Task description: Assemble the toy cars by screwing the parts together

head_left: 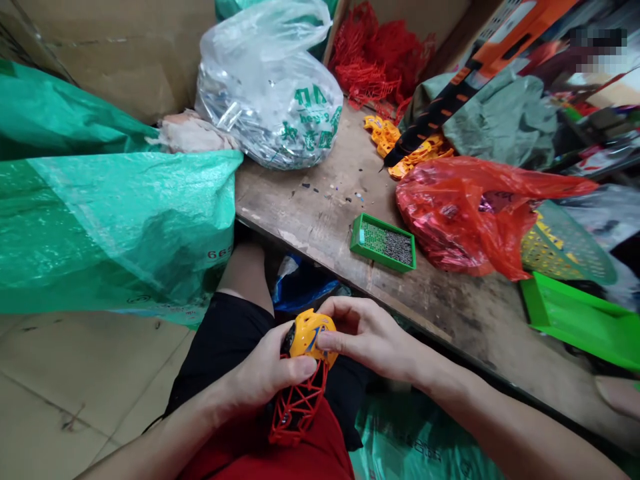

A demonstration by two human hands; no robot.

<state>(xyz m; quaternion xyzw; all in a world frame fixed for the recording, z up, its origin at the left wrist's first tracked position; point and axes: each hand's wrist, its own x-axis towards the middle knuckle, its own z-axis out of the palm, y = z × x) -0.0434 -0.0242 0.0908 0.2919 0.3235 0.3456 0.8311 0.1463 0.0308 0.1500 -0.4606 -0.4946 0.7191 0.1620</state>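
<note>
Over my lap, both hands are closed on a toy vehicle body (306,333), a shiny yellow shell with blue markings. A red lattice frame (300,403) extends from the shell toward my body, with dark parts inside it. My left hand (275,367) wraps the left side, thumb lying across the join of shell and frame. From the right, my right hand (367,333) grips the shell between thumb and bent fingers. The underside of the toy is hidden. On the bench beyond, a green box (383,243) holds many small dark screws.
An electric screwdriver (435,113) hangs tip-down above yellow shells (420,160). Around the bench are a clear bag of silvery parts (270,87), a red bag (460,213), red frames (380,57) and a green tray (580,320). A green sack (115,233) stands left.
</note>
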